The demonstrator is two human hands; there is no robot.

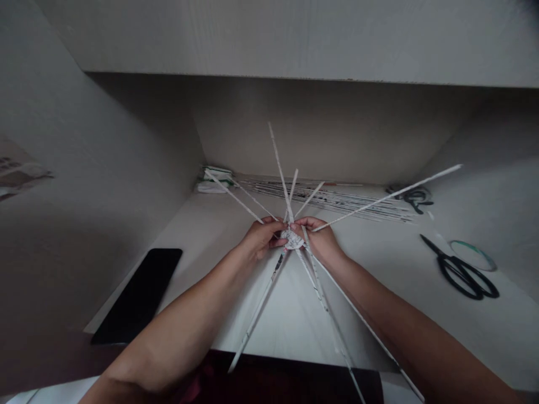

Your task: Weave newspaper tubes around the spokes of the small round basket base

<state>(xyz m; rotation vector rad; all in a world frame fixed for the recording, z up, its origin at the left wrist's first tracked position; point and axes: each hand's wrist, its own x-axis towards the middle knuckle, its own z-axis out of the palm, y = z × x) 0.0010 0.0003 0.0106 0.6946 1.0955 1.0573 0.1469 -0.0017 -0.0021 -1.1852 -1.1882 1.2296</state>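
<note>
Between my two hands sits a small woven paper base [293,239], with several thin rolled-paper tubes [256,314] fanning out from it in all directions. My left hand [265,235] pinches the left edge of the weave, thumb and fingers closed on it. On the other side my right hand [318,234] is closed at the upper right edge, its fingertips around the base of the tubes. One long tube [391,196] reaches out past the right hand. The fingers partly cover the weave, so its pattern is hard to make out.
Loose paper tubes [349,202] lie in a pile along the back wall. Black-handled scissors [461,272] and a tape roll [474,255] rest at right. Dark clips or cords [415,196] lie behind them. A black phone-like slab [138,294] and a white-green packet [214,179] are at left.
</note>
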